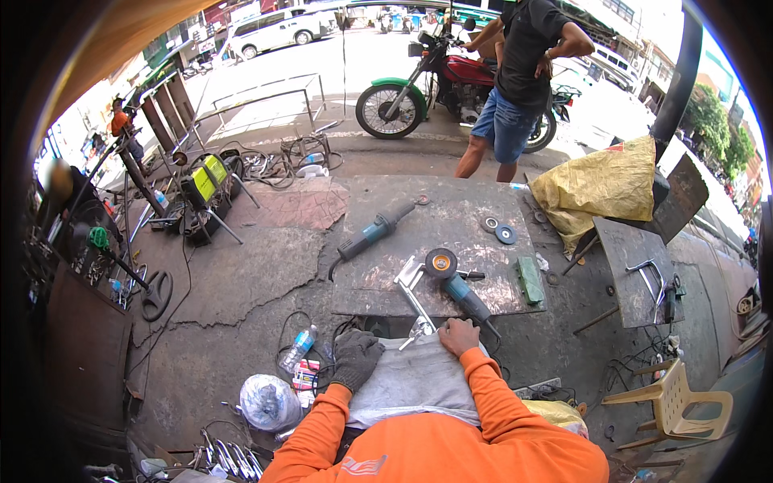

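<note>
Two hands at the near edge of a worn tabletop [451, 201], with a silver metal piece [416, 299] between and just ahead of them. We see the left hand [357, 359], in a dark grey glove, palm down with its fingers loosely curled at the left border of a grey cloth [419, 378]; whether it pinches the cloth we cannot tell. The bare right hand [460, 336] lies at the cloth's far right corner, its fingers bent and fairly close together, and here too we cannot tell whether anything is gripped. The metal piece slants from the tabletop toward the cloth, its near end in the gap between the hands, nearer the right; contact with that hand cannot be made out. Directly beyond the right hand lies a blue-and-black grinder [467, 296], its disc turned upward beside the metal piece; no hand is on its body. A second grinder [374, 232] lies farther out, ahead of the left hand, while loose discs [505, 234] and a green block [530, 280] lie beyond the right hand and to its right. We judge the step in hand to be a pause or a settling of the cloth, with both grinders set down. Any move on the metal piece would, in our judgement, call for the left hand to steady it and the right to reach forward, clear of the upturned disc.
</note>
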The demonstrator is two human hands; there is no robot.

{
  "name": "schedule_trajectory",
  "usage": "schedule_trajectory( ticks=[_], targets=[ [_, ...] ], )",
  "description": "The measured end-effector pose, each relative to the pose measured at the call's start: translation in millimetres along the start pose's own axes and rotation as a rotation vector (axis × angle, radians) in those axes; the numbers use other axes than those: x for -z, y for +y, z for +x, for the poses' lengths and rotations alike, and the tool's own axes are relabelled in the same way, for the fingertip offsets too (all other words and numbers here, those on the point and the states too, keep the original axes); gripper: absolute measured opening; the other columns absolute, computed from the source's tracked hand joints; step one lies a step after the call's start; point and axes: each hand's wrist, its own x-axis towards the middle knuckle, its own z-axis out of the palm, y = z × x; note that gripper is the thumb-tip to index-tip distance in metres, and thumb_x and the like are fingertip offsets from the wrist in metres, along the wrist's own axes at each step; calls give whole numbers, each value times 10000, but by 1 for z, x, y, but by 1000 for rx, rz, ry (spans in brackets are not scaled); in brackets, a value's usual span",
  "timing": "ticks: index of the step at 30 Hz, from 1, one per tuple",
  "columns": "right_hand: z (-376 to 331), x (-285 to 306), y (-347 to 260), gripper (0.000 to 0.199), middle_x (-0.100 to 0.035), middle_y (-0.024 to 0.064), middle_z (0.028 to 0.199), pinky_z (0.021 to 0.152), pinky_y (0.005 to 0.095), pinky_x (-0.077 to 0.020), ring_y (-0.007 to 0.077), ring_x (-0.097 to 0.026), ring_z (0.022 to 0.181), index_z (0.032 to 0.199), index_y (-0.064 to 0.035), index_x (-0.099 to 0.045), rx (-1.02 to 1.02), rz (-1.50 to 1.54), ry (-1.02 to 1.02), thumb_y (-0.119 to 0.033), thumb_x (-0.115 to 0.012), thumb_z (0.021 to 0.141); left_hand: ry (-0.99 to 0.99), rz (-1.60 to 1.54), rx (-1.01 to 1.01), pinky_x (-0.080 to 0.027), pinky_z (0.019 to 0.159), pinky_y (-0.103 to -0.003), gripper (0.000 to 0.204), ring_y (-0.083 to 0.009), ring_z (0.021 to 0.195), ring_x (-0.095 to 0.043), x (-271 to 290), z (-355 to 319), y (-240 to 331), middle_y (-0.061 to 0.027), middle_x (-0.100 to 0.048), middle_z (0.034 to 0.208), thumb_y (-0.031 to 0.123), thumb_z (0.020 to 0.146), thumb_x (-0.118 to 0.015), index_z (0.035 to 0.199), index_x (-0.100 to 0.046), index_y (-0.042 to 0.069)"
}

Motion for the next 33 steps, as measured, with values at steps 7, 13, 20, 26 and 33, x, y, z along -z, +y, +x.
schedule_trajectory(
  ticks=[7, 13, 20, 26, 33],
  targets=[
    [2, -4, 3, 388, -809, 148, 1102, 1005, 639, -489, 406, -687, 1186, 1043, -109, -821, 16, -3, 37, -442, -645, 948, 39, -14, -17, -527, 1041, -450, 288, -361, 1134, -703, -2, 0, 0, -155, -777, 1127, 266, 908, -784, 1034, -807, 7],
    [2, -4, 2, 392, -808, 154, 1101, 1005, 640, -489, 409, -687, 1183, 1041, -106, -820, 17, -10, 47, -444, -646, 945, 11, 9, -26, -523, 1045, -455, 286, -356, 1151, -696, 1, 1, 1, -152, -778, 1126, 276, 913, -780, 1018, -807, 11],
    [0, -1, 0, 389, -810, 158, 1143, 1031, 649, -478, 407, -681, 1210, 1049, -107, -829, 5, -10, 24, -430, -638, 946, 15, 16, -30, -521, 1042, -456, 270, -356, 1156, -689, 4, 0, 5, -155, -771, 1131, 267, 927, -775, 1025, -803, 17],
    [0, -1, 1, 375, -809, 154, 1095, 1011, 640, -489, 409, -688, 1176, 1046, -120, -823, 15, -9, 46, -438, -651, 947, 50, -20, -25, -486, 1054, -466, 270, -329, 1121, -682, -3, -1, -3, -110, -767, 1101, 309, 912, -783, 1013, -805, 60],
    [1, 1, 0, 386, -811, 155, 1110, 1026, 645, -487, 416, -689, 1184, 1046, -117, -830, 7, 2, 27, -438, -639, 948, 53, -43, -23, -469, 1073, -469, 276, -313, 1112, -686, -11, -2, -12, -88, -779, 1100, 321, 901, -790, 986, -820, 61]
  ],
)
